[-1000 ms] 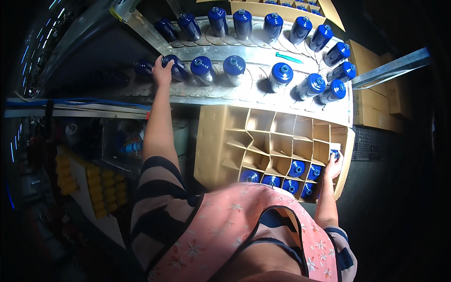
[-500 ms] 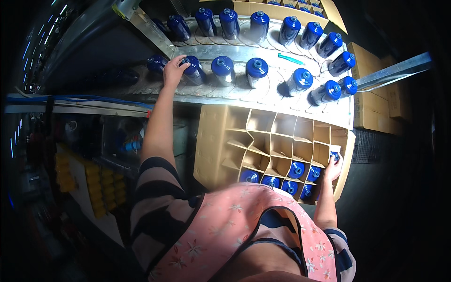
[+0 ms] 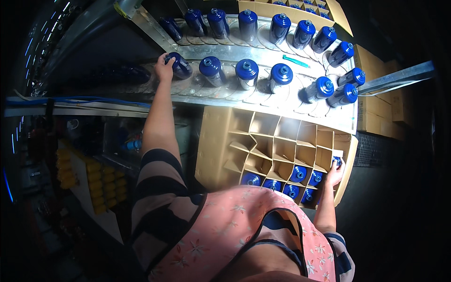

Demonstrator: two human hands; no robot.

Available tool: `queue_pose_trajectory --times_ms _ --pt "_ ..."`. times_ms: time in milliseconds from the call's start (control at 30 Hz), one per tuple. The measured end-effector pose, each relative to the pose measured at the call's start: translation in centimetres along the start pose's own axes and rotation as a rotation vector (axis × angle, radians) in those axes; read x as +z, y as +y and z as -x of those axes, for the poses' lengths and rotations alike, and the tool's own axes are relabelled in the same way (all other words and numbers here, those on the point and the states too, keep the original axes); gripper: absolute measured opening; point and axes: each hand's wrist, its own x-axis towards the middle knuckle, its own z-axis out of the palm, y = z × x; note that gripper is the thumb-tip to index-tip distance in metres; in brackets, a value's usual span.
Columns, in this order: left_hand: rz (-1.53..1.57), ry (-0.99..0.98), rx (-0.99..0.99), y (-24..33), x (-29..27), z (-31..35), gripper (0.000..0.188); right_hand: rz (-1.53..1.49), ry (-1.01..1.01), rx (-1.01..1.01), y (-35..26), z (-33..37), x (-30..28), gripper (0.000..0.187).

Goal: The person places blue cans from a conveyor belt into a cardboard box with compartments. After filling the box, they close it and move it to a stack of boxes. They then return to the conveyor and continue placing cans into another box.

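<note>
Since half a second ago the bottles have slid along the conveyor surface. My left hand has fingers clamped on a blue-capped bottle at its near-left end. I count fifteen bottles there, seven in the divided carton below. My right hand grips one inside.

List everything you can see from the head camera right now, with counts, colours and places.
Bottles on conveyor: about sixteen, blue caps, in two curved rows on the metal belt.
Bottles in carton: about seven, blue, in the nearest cells.
Divided carton: one, brown cardboard, below the belt, mostly unfilled.
Second carton: one, brown, beyond the belt.
Green stick: one, lying on the belt.
Left hand: on a conveyor bottle.
Right hand: on a bottle in the carton's right cell.
</note>
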Motion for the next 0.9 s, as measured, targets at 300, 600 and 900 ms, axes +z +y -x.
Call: queue_pose_trajectory --times_ms 300,600,900 --pt "-0.011 0.015 -0.09 1.6 -2.4 0.0 0.038 0.01 -0.009 0.008 0.9 0.0 0.3 0.03" --pt "-0.198 0.214 0.361 2.1 -2.0 4.2 0.046 0.079 -0.227 0.043 1.6 -3.4 -2.1 0.032" --pt "0.095 -0.439 -0.088 7.9 2.9 27.5 0.056 -0.42 -0.251 -0.45 -11.3 -5.1 -14.7 0.018"
